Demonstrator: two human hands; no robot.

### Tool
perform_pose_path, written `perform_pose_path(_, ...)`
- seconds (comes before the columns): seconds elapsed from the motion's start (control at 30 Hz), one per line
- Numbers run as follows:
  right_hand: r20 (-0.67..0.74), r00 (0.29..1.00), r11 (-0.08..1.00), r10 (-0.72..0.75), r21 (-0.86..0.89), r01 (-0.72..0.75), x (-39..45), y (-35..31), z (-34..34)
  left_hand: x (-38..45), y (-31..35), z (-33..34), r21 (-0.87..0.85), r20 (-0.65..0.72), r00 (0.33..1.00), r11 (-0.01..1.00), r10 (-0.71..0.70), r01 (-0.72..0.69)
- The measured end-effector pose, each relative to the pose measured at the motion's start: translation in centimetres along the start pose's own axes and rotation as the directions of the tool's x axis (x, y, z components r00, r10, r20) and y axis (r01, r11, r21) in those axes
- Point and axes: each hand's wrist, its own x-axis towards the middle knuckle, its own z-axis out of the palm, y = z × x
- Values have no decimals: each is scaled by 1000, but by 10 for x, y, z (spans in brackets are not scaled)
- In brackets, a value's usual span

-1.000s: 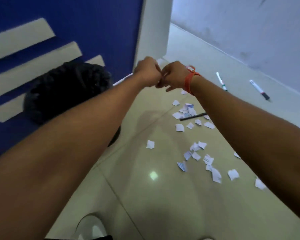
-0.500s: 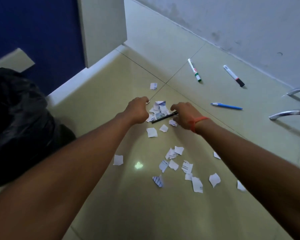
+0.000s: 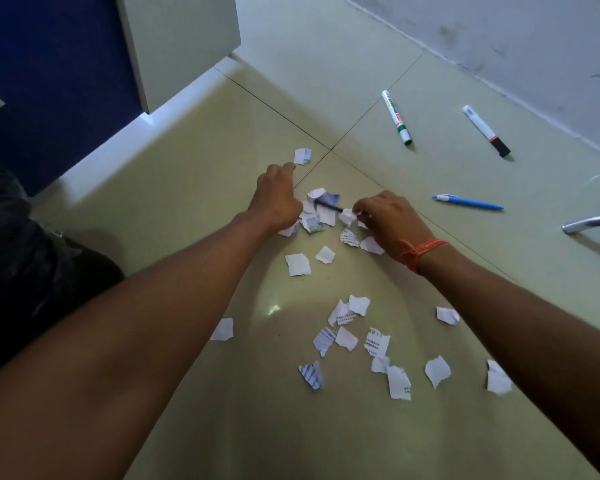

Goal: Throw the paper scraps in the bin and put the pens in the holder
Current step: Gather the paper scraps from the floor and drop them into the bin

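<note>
Several torn white paper scraps (image 3: 376,342) lie scattered on the pale tiled floor. A denser pile of scraps (image 3: 317,216) sits between my hands, with a thin dark pen (image 3: 328,205) lying across it. My left hand (image 3: 278,200) rests with curled fingers at the pile's left edge. My right hand (image 3: 387,220), with an orange wrist band, pinches a crumpled scrap (image 3: 347,216) at the pile's right. A green-tipped marker (image 3: 396,117), a black-capped marker (image 3: 486,130) and a blue pen (image 3: 468,202) lie further away. No pen holder is visible.
A bin lined with a black bag (image 3: 21,258) stands at the left edge. A blue wall (image 3: 49,81) with a white skirting and a white panel (image 3: 181,39) lies beyond. Chrome chair legs (image 3: 589,223) reach in at the right. A grey wall (image 3: 499,29) closes the far side.
My hands have come down from beside the bin to the floor and closed in on the scrap pile. The view has swung right, and my right hand has picked up a scrap.
</note>
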Motion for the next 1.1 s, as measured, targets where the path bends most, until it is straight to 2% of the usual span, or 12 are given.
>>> perform_pose_path(0.17,-120,988,983,99,164,-79,-12,14,-11,24,10,0,20,62,993,995,96,-97)
perform_pose_path(0.27,-217,903,917,371,241,-319,-9,33,-8,34,19,6,106,163,979,984,124,-142)
perform_pose_path(0.37,-101,833,837,543,148,-527,-5,45,0,30,22,14,254,235,963,948,135,-195)
perform_pose_path(0.47,-73,809,812,584,44,-582,-1,37,3,14,20,16,217,198,958,944,205,-247)
perform_pose_path(0.53,-128,840,850,527,101,-518,7,23,3,2,17,15,178,194,953,947,232,-267)
perform_pose_path(0.6,-145,904,905,403,207,-371,23,4,-1,-10,17,12,135,201,955,959,220,-250)
perform_pose_path(0.67,-67,960,932,274,265,-247,42,-15,-4,-20,17,4,63,187,966,979,179,-194)
perform_pose_path(0.73,82,985,950,150,263,-166,57,-33,-2,-30,15,-2,10,129,982,990,140,-143)
perform_pose_path(0.8,184,983,988,10,152,-38,58,-49,5,-41,6,-5,1,34,993,994,111,-111)
perform_pose_path(0.87,211,973,995,-99,41,92,38,-62,12,-58,-8,-5,52,-7,998,997,55,-54)
perform_pose_path(0.97,198,966,986,-167,21,166,-16,-77,19,-97,-27,1,160,102,992,986,-69,52)
perform_pose_path(1.1,163,956,969,-243,83,232,-85,-77,19,-150,-34,14,275,199,973,959,-121,63)
